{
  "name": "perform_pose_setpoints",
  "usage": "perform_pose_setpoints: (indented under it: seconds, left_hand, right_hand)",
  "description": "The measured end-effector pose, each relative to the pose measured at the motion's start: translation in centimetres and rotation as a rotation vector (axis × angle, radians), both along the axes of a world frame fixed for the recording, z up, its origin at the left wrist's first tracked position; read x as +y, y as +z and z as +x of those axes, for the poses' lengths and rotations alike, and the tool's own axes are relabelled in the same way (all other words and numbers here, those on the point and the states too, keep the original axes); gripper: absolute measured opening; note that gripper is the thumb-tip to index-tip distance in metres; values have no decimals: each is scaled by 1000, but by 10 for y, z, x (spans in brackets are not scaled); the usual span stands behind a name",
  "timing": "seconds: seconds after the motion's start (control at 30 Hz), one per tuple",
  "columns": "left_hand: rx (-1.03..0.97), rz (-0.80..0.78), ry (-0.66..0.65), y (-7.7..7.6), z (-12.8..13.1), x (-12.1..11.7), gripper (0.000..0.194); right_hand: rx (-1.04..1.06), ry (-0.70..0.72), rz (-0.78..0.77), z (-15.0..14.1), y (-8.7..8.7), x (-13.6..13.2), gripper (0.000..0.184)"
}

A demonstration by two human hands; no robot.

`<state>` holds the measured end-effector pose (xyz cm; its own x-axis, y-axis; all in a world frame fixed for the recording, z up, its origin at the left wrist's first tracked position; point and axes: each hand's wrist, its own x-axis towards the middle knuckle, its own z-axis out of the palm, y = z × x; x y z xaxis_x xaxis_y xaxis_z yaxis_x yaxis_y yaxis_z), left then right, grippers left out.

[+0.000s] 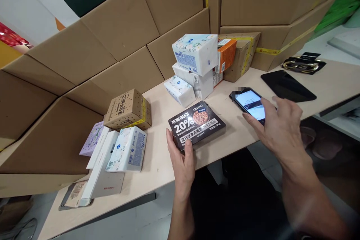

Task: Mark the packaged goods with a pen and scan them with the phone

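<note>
My left hand (182, 161) grips the near left corner of a black snack box (204, 131), thumb on its printed top and fingers along its side. The box lies on the table with a round oat cookie pictured on it. My right hand (277, 123) is at the near end of a phone (249, 102), its thumb on one long edge and its index finger at the other. The phone's screen is lit, and part of its far end is blurred out. Whether the phone rests fully on the table I cannot tell.
Tissue packs (195, 53) are stacked by an orange box (227, 54) behind the snack box. To the left stand a brown carton (128, 109), another tissue pack (128, 150) and white boxes (104, 183). A black flat pad (288, 85) lies right. Large cardboard boxes (120, 26) wall the back.
</note>
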<state>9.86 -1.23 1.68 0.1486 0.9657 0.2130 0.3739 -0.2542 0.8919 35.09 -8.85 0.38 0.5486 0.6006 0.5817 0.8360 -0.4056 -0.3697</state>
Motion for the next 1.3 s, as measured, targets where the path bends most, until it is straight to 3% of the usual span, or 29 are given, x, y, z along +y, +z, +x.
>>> perform_pose_setpoints:
  seconds: [0.13, 0.27, 0.43, 0.53, 0.6, 0.7, 0.77, 0.83, 0.97, 1.13, 1.23, 1.3]
  left_hand:
    - [25, 0, -5, 0, 0, 1, 75]
    - [8, 51, -27, -1, -4, 0, 66]
    - [-285, 176, 27, -6, -8, -4, 69]
    - [-522, 255, 79, -8, -10, -5, 75]
    - [-673, 260, 93, -9, -12, -4, 74]
    - [-819, 205, 80, -11, -15, 1, 73]
    - [-837, 198, 89, -12, -17, 3, 73]
    - [-826, 217, 125, -12, -16, 6, 71]
    - [-737, 254, 204, -15, -12, 9, 64]
    - [-532, 342, 217, -19, -11, 6, 56]
    - [-215, 602, 224, -10, -24, 3, 50]
    - [61, 823, 345, 3, -42, 4, 51]
  right_hand:
    - [41, 264, -11, -27, 17, 12, 49]
    - [234, 468, -81, -54, 24, 21, 47]
    - [654, 571, 10, -71, 23, 16, 33]
    - [945, 632, 84, -69, 20, 17, 42]
    - [1140, 749, 79, -62, 19, 21, 60]
    - [1363, 1007, -81, -49, 22, 28, 85]
    - [1417, 1127, -178, -44, 27, 33, 81]
    - [1402, 1118, -226, -44, 36, 36, 69]
    - [1245, 915, -169, -65, 60, 50, 62]
    - [776, 733, -1, -98, 72, 104, 61]
    - [625, 682, -48, -108, 67, 143, 58]
    - [621, 679, -77, -111, 63, 161, 58]
